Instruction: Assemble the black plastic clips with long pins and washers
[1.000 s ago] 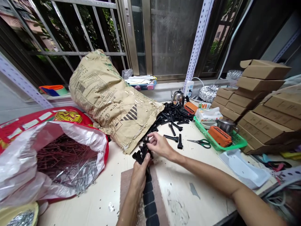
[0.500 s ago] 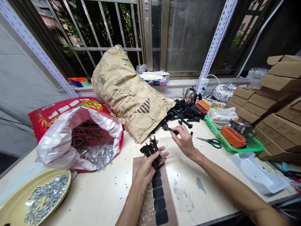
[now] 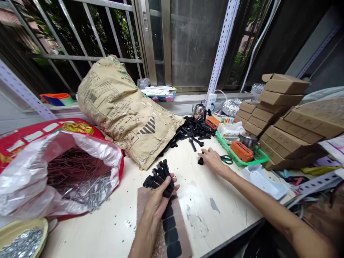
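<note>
My left hand (image 3: 158, 200) is closed around a bunch of black plastic pieces (image 3: 159, 175), held fanned out above a brown sheet with black pads (image 3: 172, 229). My right hand (image 3: 212, 160) reaches out over the table, fingers curled on a single black plastic piece (image 3: 200, 161) lying on the tabletop. Beyond it a heap of the same black pieces (image 3: 192, 130) spills from a torn brown paper sack (image 3: 123, 107).
A red-and-white bag of nails (image 3: 72, 175) lies at left, a yellow dish of small metal parts (image 3: 21, 242) at bottom left. Scissors (image 3: 227, 159), a green basket (image 3: 262, 157) with orange items, and stacked cardboard boxes (image 3: 285, 118) stand at right. The table edge (image 3: 231, 233) runs near bottom right.
My right hand moved from near the pile to a lone piece further right on the table. The left hand keeps its bunch; the camera swung left and back.
</note>
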`<state>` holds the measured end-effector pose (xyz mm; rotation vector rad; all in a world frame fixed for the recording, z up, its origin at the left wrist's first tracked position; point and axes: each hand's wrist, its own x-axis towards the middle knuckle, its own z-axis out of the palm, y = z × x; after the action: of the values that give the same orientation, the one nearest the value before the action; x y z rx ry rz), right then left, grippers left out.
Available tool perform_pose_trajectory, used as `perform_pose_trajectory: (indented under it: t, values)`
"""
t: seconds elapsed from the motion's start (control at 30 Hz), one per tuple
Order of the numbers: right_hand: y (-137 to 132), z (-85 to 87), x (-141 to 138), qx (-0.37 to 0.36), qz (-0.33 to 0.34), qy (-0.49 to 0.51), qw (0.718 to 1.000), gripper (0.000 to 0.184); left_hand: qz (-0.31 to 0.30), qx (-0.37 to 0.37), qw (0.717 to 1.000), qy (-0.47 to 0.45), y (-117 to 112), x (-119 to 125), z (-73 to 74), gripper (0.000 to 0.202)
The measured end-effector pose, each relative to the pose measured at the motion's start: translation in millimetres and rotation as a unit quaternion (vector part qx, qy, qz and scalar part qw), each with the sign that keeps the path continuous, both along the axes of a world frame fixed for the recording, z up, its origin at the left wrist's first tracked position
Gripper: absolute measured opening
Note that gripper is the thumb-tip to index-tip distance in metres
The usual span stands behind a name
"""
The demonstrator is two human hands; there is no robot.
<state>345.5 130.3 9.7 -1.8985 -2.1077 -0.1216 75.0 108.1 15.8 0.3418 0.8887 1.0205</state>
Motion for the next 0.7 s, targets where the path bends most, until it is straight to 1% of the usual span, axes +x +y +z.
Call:
perform_pose_trajectory:
  t: [0.07,0.13,0.17,0.23,0.3,0.33,0.37,0.4,0.43,0.5,0.57,0.63,0.67,0.7]
  values:
    - [6,-3.7,17,-0.012,0.018,0.000,1.000,0.021,0.004,0.007,1.000,0.002,-4,0,4.7,0.022]
    - [8,-4.6,18,-0.009,0.040,0.018,0.999,0.017,0.011,0.015,1.000,-0.002,-6,1,6.9,0.025]
    - [8,-3.1,12,-0.006,0.048,0.029,0.998,0.014,0.015,0.020,1.000,-0.005,-7,1,7.0,0.026]
    - [5,3.8,-9,0.004,0.058,0.059,0.997,0.011,0.025,0.035,0.999,-0.003,-6,2,5.6,0.026]
    - [-4,14.2,-41,0.008,0.080,0.131,0.988,0.018,0.040,0.053,0.998,0.007,-5,4,3.4,0.028]
    - [-10,19.6,-59,0.002,0.104,0.202,0.974,0.021,0.048,0.064,0.997,0.010,-5,5,2.5,0.030]
    - [-17,24.3,-77,-0.006,0.132,0.274,0.953,0.022,0.055,0.076,0.996,0.009,-5,6,1.7,0.032]
    - [-23,28.0,-94,-0.015,0.149,0.322,0.935,0.022,0.061,0.090,0.994,0.006,-5,7,1.0,0.035]
    - [-28,30.3,-110,-0.016,0.165,0.347,0.923,0.023,0.065,0.102,0.993,0.000,-6,7,0.5,0.038]
    - [-35,31.0,-134,-0.012,0.198,0.368,0.909,0.033,0.057,0.116,0.992,-0.005,-7,5,-0.1,0.042]
    - [-39,28.6,-146,-0.028,0.230,0.396,0.889,0.045,0.037,0.110,0.993,0.008,-8,0,0.1,0.042]
    - [-43,26.8,-152,-0.077,0.255,0.460,0.847,0.050,0.025,0.102,0.994,0.023,-11,-6,1.0,0.041]
    - [-44,26.7,-153,-0.101,0.258,0.494,0.824,0.051,0.031,0.102,0.994,0.027,-13,-10,1.6,0.039]
    - [-45,27.3,-153,-0.116,0.255,0.520,0.807,0.050,0.046,0.104,0.993,0.030,-16,-14,2.0,0.037]
